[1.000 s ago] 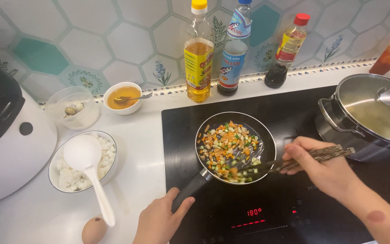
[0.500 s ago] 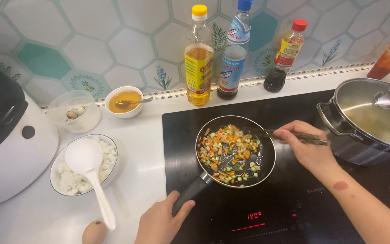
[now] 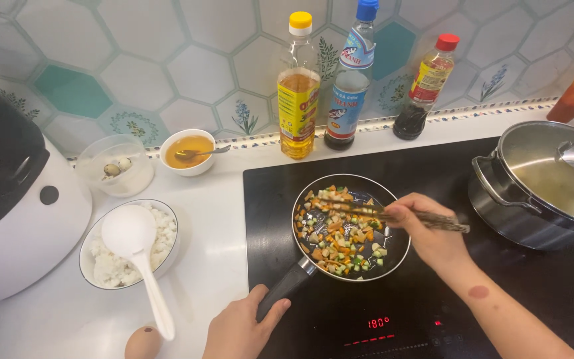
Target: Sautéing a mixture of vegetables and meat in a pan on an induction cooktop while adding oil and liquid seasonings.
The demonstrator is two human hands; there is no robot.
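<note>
1. The black handle (image 3: 286, 287) of the frying pan (image 3: 393, 256) was clasped by the left hand (image 3: 237, 329), its grip closed around it, near an egg (image 3: 143, 344) on the white desk (image 3: 214, 246).
2. A pair of chopsticks (image 3: 393, 216) was pinched in the closed grip of the right hand (image 3: 430, 233), the tips laid among the diced vegetables (image 3: 340, 233).
3. The pan was set on the black cooktop (image 3: 433, 173), a steel pot (image 3: 539, 193) to its right.
4. A bowl of rice (image 3: 117, 262) was seen left of the cooktop, and three bottles (image 3: 353, 80) stood against the tiled wall.

I stand in a home kitchen: tiled wall (image 3: 167, 60), induction hob (image 3: 433, 292), frying pan (image 3: 350, 229) of diced vegetables, rice cooker (image 3: 14, 199), sauce bottles (image 3: 353, 80).
</note>
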